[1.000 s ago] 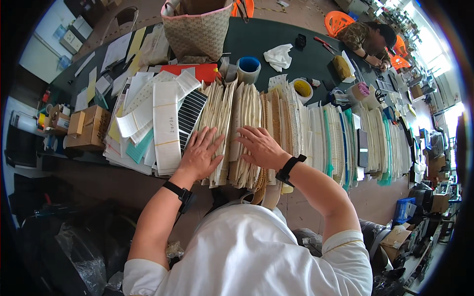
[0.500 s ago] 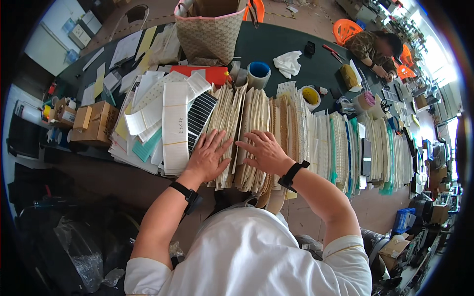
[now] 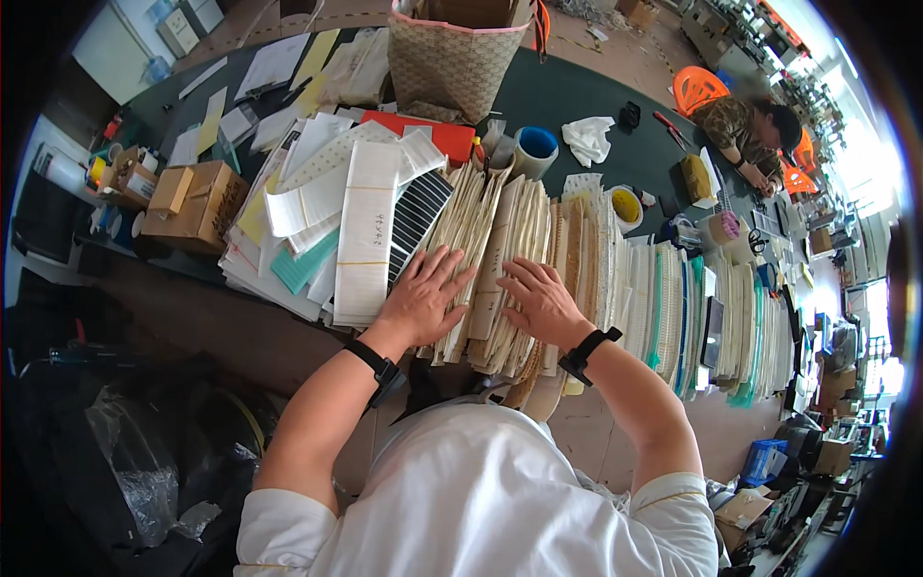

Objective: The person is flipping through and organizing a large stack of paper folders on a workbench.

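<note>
A long row of thin cardboard and paper packs stands on edge along the near side of the table. My left hand point(image 3: 423, 300) lies with fingers spread on the tops of the left cream packs point(image 3: 452, 223). Fingers apart, my right hand point(image 3: 546, 304) rests on the neighbouring cream packs point(image 3: 527, 226). Between the hands the row is parted, and the broad face of a tan pack point(image 3: 492, 264) with handwriting shows there. A banded stack of white strips point(image 3: 365, 231) and a black-striped sheet point(image 3: 418, 213) lie left of my left hand.
A woven tote bag point(image 3: 447, 72) stands at the back, near a blue-cored roll point(image 3: 535, 149) and a yellow-cored roll point(image 3: 625, 207). Cardboard boxes point(image 3: 197, 207) sit at the left. Across the table at the right, a person point(image 3: 745, 135) works with both hands.
The view has turned, so the table sits further right. My right hand has pushed its packs over to the right, and the written face of the tan pack now shows in the gap.
</note>
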